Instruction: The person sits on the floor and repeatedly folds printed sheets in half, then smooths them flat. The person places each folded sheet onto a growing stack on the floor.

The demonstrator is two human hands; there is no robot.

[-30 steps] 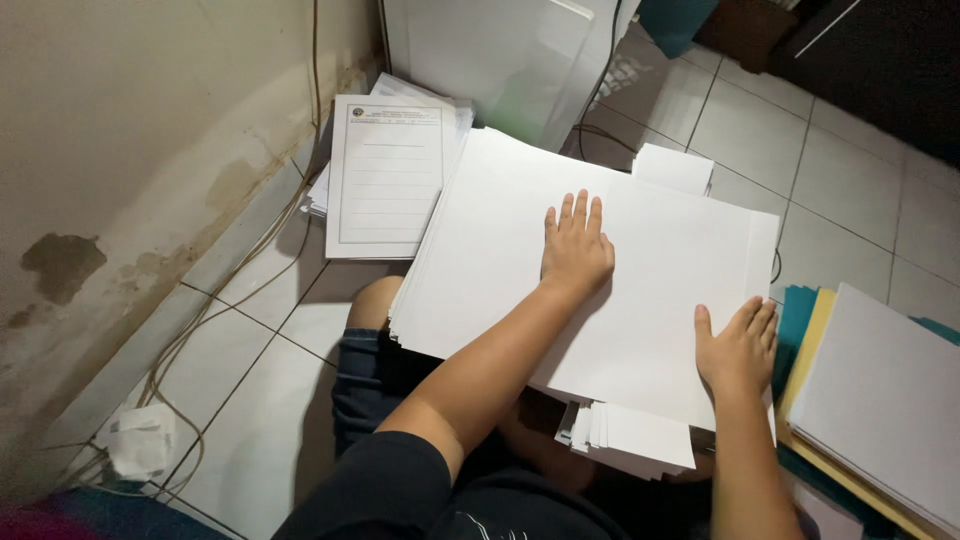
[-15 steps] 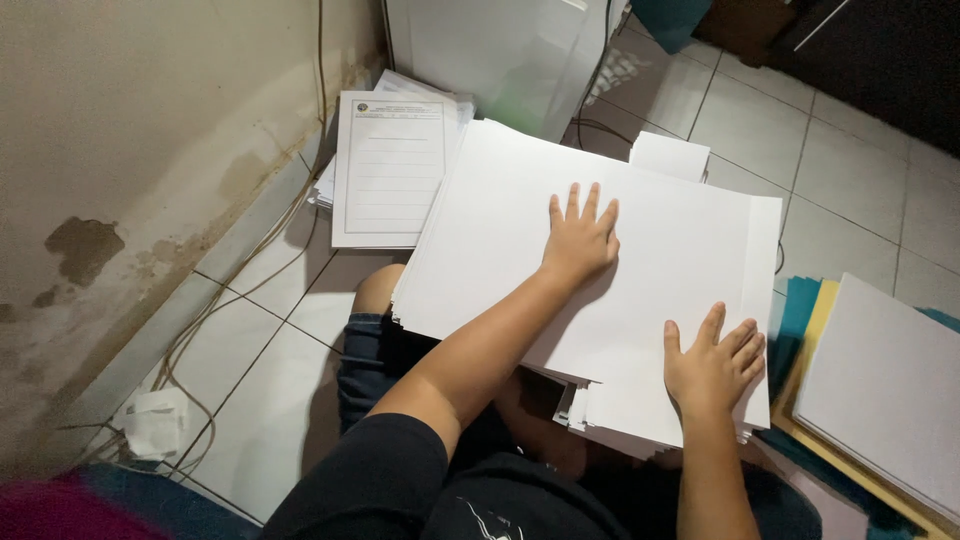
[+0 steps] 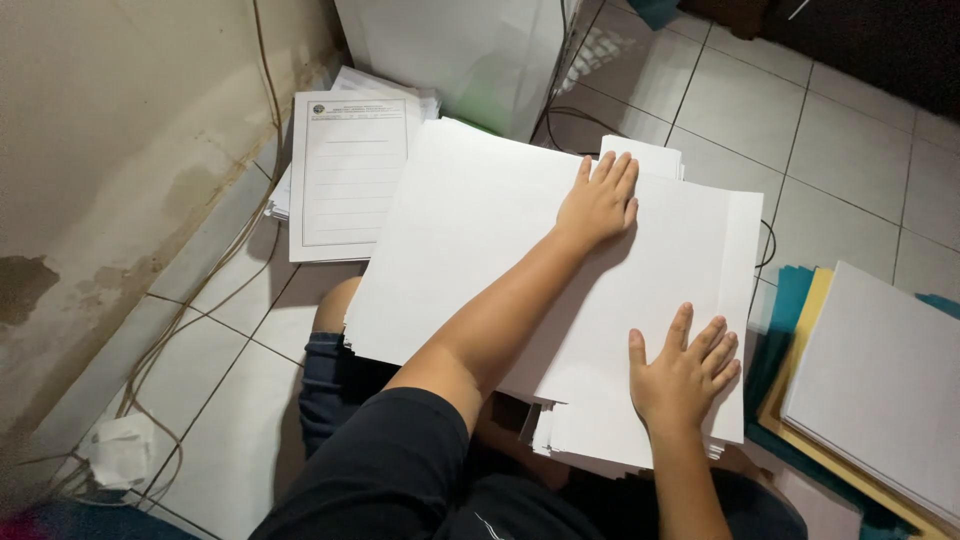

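Both hands [image 3: 600,200] flat, white paper stack [image 3: 470,220]

Light is dim and even, seemingly from overhead, strongest on the white paper stack [image 3: 480,240], which looks bright but not blown out. Soft shadows fall beneath the left arm and under the stack's near edge. The far right corner sinks into darkness. Focus is sharp centrally; the near left corner blurs.
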